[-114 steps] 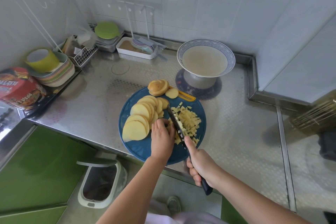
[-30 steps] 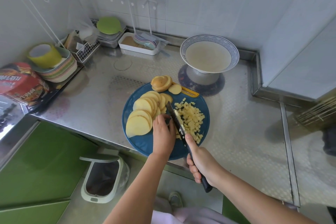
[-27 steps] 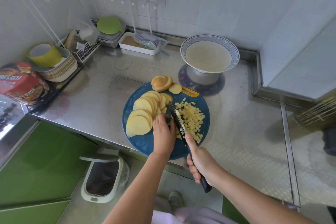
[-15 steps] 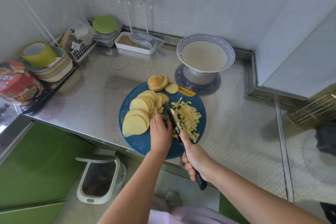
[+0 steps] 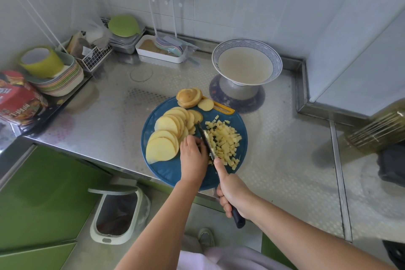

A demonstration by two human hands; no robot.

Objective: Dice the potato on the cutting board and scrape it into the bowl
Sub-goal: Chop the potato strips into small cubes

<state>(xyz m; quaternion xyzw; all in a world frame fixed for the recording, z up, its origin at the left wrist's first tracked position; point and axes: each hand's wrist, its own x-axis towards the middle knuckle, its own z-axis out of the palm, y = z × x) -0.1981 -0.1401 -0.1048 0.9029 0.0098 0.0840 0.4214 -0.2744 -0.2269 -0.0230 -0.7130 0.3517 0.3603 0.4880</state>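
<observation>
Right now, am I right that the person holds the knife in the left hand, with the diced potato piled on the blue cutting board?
Not quite: the head view shows the knife in the right hand; the diced potato is indeed piled on the blue cutting board.

The steel table [image 5: 105, 103] has a dimpled top and meets tiled walls at the back. A round blue cutting board [image 5: 173, 173] lies at its near edge and overhangs it. Behind the board, a dark round mat [image 5: 258, 103] carries the bowl [image 5: 237, 90]. At the back stand a white tray [image 5: 157, 56], stacked steel trays [image 5: 126, 42] and a wire basket [image 5: 94, 61].
</observation>
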